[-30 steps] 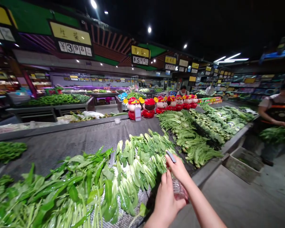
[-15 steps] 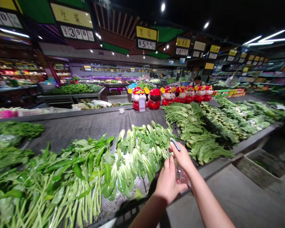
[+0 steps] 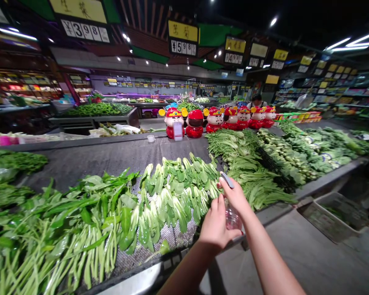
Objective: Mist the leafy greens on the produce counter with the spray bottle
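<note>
A clear spray bottle [image 3: 233,217] with a grey top is held between my two hands at the front edge of the vegetable display. My left hand [image 3: 215,224] is closed around the bottle's body, its thumb toward the base. Higher up, my right hand [image 3: 234,196] grips the top, with the grey lever [image 3: 227,180] showing above its fingers. The nozzle is hidden by the fingers. Just left of the hands lie rows of wet bok choy [image 3: 175,205]. Long-stemmed leafy greens [image 3: 89,225] spread farther left.
Feathery greens [image 3: 252,180] and more vegetables line the display to the right. Red figurines [image 3: 194,123] stand along the back edge beside a small white cup [image 3: 151,138]. A crate [image 3: 332,229] sits on the floor at right. Price signs [image 3: 183,39] hang overhead. A person [image 3: 257,101] is in the background.
The view has turned slightly to the right, so the display and figurines appear farther left. Both hands keep their hold on the spray bottle.
</note>
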{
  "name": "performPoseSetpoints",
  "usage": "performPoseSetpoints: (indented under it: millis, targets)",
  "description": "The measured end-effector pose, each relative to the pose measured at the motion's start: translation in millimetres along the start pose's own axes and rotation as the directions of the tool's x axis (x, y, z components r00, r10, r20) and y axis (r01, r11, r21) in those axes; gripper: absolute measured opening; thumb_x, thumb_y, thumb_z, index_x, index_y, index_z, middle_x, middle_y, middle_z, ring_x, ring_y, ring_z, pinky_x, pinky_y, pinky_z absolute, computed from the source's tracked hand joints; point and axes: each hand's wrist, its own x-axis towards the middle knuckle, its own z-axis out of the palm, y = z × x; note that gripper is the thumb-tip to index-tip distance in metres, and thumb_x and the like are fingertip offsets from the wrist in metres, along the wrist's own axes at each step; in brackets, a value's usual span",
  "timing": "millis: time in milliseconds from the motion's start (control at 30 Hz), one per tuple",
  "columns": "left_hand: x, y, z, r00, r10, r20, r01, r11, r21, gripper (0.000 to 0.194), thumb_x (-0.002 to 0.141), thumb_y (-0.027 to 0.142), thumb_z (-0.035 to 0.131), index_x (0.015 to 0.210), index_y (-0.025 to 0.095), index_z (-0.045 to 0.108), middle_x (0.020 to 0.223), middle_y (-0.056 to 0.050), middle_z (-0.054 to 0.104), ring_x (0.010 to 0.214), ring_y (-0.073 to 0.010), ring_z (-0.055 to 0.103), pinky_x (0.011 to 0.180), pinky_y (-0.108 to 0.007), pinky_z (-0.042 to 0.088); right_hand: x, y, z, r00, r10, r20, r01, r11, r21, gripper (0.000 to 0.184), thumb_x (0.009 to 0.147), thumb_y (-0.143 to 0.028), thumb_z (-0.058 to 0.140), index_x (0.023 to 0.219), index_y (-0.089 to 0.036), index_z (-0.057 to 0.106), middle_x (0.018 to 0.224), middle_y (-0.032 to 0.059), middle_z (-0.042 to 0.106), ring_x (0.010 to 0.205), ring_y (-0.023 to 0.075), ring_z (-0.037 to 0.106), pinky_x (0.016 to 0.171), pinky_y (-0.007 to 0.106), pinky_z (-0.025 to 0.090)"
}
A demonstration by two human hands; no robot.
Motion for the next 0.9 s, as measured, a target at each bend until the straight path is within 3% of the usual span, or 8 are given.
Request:
performPoseSetpoints:
  millis: [233, 400, 567, 733, 900]
  targets:
    - [13, 15, -1.5, 0.999, 0.037, -0.019, -0.038, 0.999, -0.027, 0.111, 0.052, 0.033, 0.078, 0.138, 0.021, 0.01, 0.134, -0.013, 0.033, 0.115, -0.0312, 0.043, 0.097, -0.039, 0.035, 14, 6, -11, 1.0, 0.017, -0.021, -0.016, 1.0, 0.02, 0.045, 0.078, -0.059, 0.045, 0.073, -0.017, 0.061, 0.061, 0.0027, 0.062, 0.053, 0.0159, 0.054, 0.054, 0.029, 0.043]
    - [10, 16, 13.4, 0.999, 0.036, -0.007, -0.036, 0.999, 0.003, 0.114, 0.05, 0.035, 0.08, 0.139, 0.021, 0.01, 0.136, -0.013, 0.031, 0.117, -0.033, 0.042, 0.099, -0.041, 0.034, 6, 15, -23, 1.0, 0.013, -0.028, -0.011, 0.999, 0.053, 0.044, 0.077, -0.057, 0.048, 0.082, -0.016, 0.064, 0.072, 0.0056, 0.066, 0.068, 0.0192, 0.06, 0.066, 0.031, 0.046]
    - [-1, 13, 35.8, 0.999, 0.026, 0.034, -0.027, 0.999, 0.017, 0.119, 0.048, 0.038, 0.081, 0.139, 0.02, 0.007, 0.139, -0.012, 0.028, 0.12, -0.0329, 0.038, 0.103, -0.041, 0.031, -17, 25, -35, 0.998, 0.053, -0.032, -0.05, 0.996, 0.08, 0.042, 0.078, -0.054, 0.05, 0.09, -0.016, 0.063, 0.085, 0.0079, 0.068, 0.079, 0.0217, 0.062, 0.075, 0.033, 0.046]
    - [-24, 11, 57.1, 0.996, 0.054, 0.077, -0.052, 0.998, -0.018, 0.118, 0.047, 0.038, 0.082, 0.139, 0.019, 0.01, 0.138, -0.013, 0.029, 0.121, -0.0312, 0.038, 0.104, -0.038, 0.031, -52, 38, -40, 0.994, 0.086, -0.065, -0.088, 0.996, -0.033, 0.042, 0.081, -0.054, 0.045, 0.067, -0.018, 0.06, 0.067, 0.005, 0.064, 0.065, 0.0197, 0.059, 0.064, 0.03, 0.045]
    - [-37, 10, 69.2, 0.993, 0.104, 0.058, -0.099, 0.991, -0.086, 0.116, 0.047, 0.036, 0.082, 0.138, 0.018, 0.011, 0.136, -0.014, 0.031, 0.117, -0.0319, 0.042, 0.101, -0.04, 0.035, -73, 41, -45, 0.991, 0.11, -0.074, -0.114, 0.992, -0.057, 0.041, 0.082, -0.054, 0.043, 0.067, -0.019, 0.058, 0.063, 0.0031, 0.062, 0.06, 0.0186, 0.056, 0.06, 0.029, 0.043]
